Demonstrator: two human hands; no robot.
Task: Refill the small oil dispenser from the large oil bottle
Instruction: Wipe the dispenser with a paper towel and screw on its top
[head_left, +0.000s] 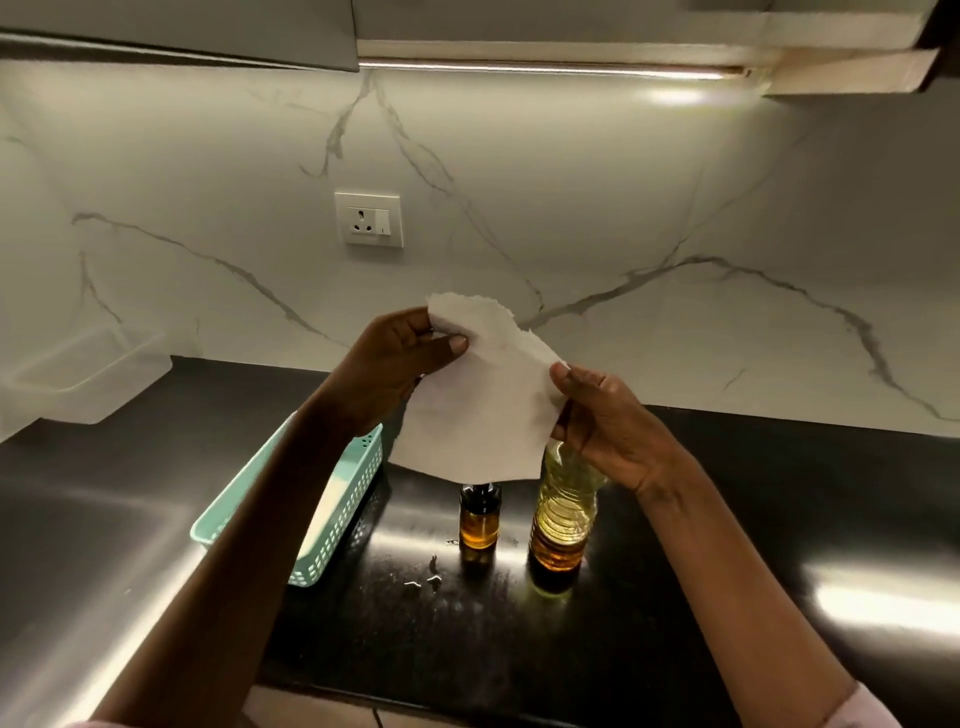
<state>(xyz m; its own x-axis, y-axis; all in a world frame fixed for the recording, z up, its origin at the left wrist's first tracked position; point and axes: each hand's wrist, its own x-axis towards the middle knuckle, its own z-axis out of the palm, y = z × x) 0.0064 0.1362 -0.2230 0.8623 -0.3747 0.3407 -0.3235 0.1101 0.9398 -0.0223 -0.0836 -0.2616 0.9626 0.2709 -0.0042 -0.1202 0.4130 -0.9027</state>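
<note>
A white paper towel (480, 400) hangs in the air above the counter. My left hand (395, 364) pinches its upper left edge and my right hand (608, 415) pinches its right edge. Below the towel stands the small oil dispenser (479, 519), an amber glass bottle with a dark top that the towel partly hides. To its right stands the large oil bottle (558, 525), clear ribbed plastic with yellow oil; its neck and top are hidden behind the towel and my right hand. Both bottles are upright and untouched.
A teal plastic basket (332, 514) lies left of the dispenser, partly under my left forearm. Small drops of spilled oil (423, 579) glisten on the black counter (727, 545) in front of the dispenser. A clear plastic container (83, 374) sits far left by the marble wall.
</note>
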